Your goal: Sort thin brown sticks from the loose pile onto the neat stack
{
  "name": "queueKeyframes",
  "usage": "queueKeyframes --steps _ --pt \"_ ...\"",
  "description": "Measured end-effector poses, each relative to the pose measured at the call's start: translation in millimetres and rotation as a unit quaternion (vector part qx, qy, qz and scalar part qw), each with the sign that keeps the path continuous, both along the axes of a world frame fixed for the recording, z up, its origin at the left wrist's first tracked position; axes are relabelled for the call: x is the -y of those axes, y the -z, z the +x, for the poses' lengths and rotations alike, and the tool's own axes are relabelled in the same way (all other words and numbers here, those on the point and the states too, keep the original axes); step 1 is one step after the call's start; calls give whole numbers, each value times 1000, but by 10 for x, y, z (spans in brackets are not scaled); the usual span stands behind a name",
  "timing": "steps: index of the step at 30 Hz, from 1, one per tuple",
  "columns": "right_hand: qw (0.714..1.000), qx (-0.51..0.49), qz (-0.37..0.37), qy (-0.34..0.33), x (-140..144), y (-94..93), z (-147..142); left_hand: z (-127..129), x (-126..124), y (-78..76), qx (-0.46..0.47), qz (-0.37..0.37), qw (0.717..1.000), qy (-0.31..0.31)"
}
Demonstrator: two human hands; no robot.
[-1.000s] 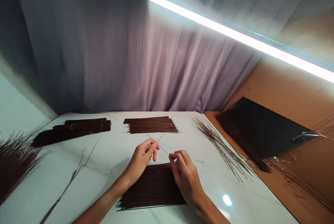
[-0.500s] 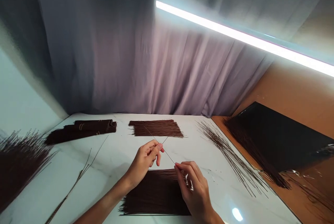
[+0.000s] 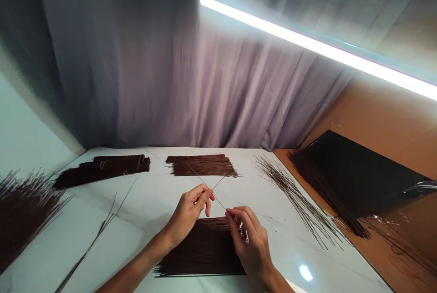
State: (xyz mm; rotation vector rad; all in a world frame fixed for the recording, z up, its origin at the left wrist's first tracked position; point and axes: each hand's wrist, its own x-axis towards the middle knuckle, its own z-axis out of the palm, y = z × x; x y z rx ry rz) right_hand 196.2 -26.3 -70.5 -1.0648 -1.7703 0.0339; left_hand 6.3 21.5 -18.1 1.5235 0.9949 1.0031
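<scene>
My left hand (image 3: 196, 201) pinches a thin dark brown stick (image 3: 219, 201) between thumb and fingers, above the white table. The far end of this stick slants up and left past my fingertips. My right hand (image 3: 251, 233) closes its thumb and fingertips on the near end. A second thin length (image 3: 219, 182) juts up and right from my left fingertips; whether it is a separate stick cannot be made out. Under both hands lies a broad flat pile of dark brown sticks (image 3: 205, 252), its right part hidden by my right hand.
A smaller flat stick pile (image 3: 201, 166) lies at the back, with tied bundles (image 3: 112, 164) left of it. Loose sticks (image 3: 293, 195) spread at right, a thin bunch (image 3: 92, 247) at left. A large bundle (image 3: 23, 215) fills the left edge. A black sheet (image 3: 362, 174) rests on brown board.
The second thin length shows longer beyond my left fingertips, reaching further up and right. Both hands keep their pinch on the stick. The whole view has shifted slightly.
</scene>
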Motion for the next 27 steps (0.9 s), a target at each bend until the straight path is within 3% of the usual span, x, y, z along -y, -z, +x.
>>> queueKeyframes --steps 15,27 --pt "1000 4 -23 4 21 21 -5 22 24 15 34 -18 999 20" --pt "999 14 -36 0 43 10 -11 35 37 -13 -11 -11 1000 -3"
